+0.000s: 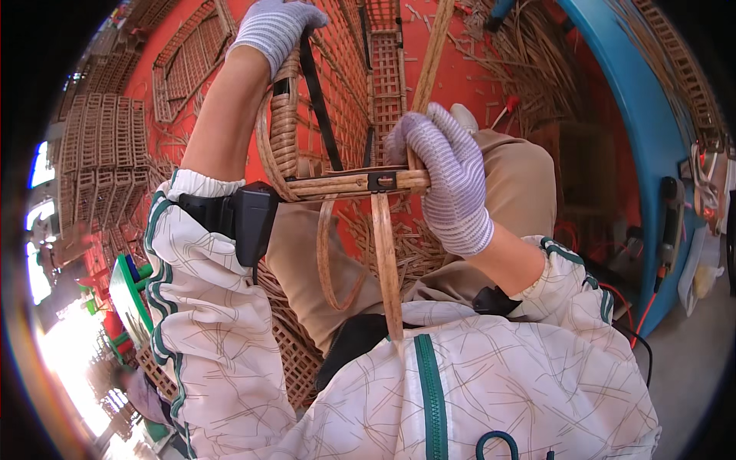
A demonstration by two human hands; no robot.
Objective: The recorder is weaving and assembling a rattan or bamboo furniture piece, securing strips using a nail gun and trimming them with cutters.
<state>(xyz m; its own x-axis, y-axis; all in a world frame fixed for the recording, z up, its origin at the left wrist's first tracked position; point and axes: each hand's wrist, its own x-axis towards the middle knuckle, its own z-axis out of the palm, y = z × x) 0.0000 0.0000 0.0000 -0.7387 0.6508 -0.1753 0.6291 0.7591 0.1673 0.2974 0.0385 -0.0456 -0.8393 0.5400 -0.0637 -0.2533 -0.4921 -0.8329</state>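
Observation:
A woven rattan basket (331,77) with black bars on its frame stands tilted before my knees. My left hand (277,31), in a striped grey-white glove, is closed over its far left edge by a black bar; the fingertips are partly hidden. My right hand (454,180), in a matching glove, pinches a flat rattan strip (435,54) at the right end of the basket's near wrapped rail (337,185). That strip runs up and away from the fingers. Another length of strip (386,261) hangs below the rail toward my jacket. A curved loop (324,264) dangles beside it.
Woven panels (103,149) are stacked at the left, and another panel (192,61) lies on the red floor. Loose strips (540,57) lie at the far right. A blue curved surface (648,115) borders the right, with a dark tool (672,218) against it. Cut scraps (399,241) litter the floor.

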